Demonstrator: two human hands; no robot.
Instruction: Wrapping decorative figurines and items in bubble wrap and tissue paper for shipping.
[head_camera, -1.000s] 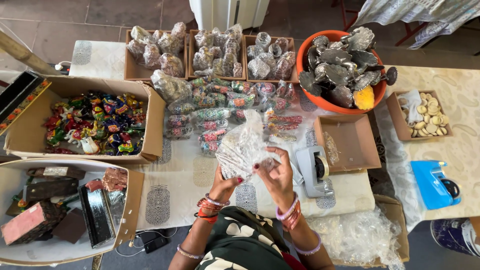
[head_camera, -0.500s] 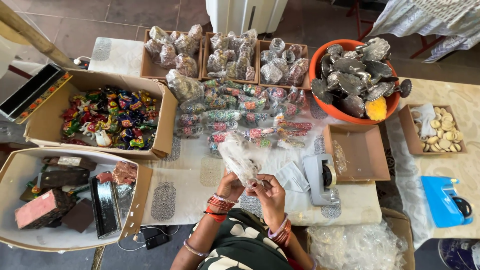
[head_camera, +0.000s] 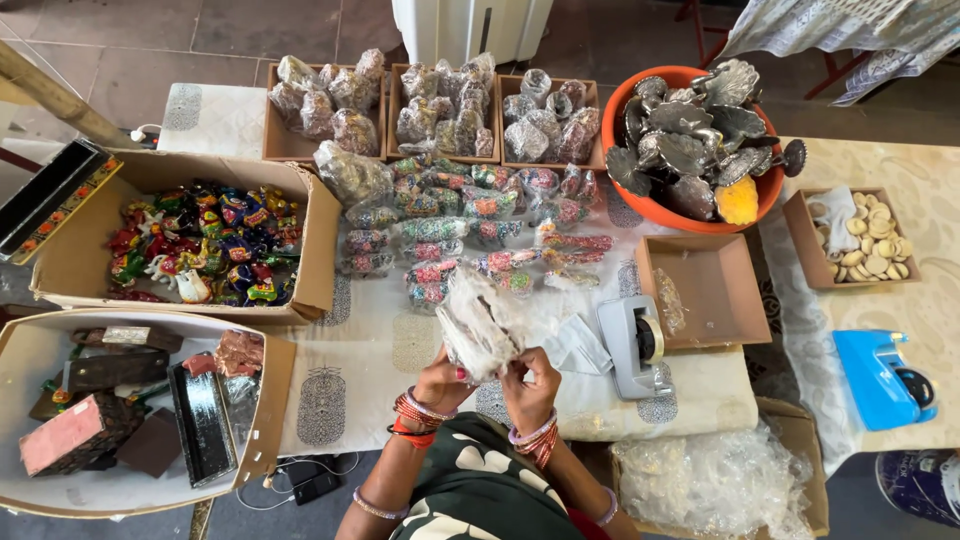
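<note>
We've got left hand (head_camera: 443, 377) & right hand (head_camera: 527, 381) fingers pinched on the bubble-wrapped bundle (head_camera: 478, 327), wrap approx. done, unwrapped metal pieces (head_camera: 690, 140) left in the orange tub (head_camera: 612, 108).

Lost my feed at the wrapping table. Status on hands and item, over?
Left hand and right hand both grip the bubble-wrapped bundle. Bundle held above the white cloth, tape dispenser beside it. Nothing in the way.

Red and silver bangles ring both wrists; dark green, white-patterned cloth (head_camera: 470, 485) covers the person's front
</note>
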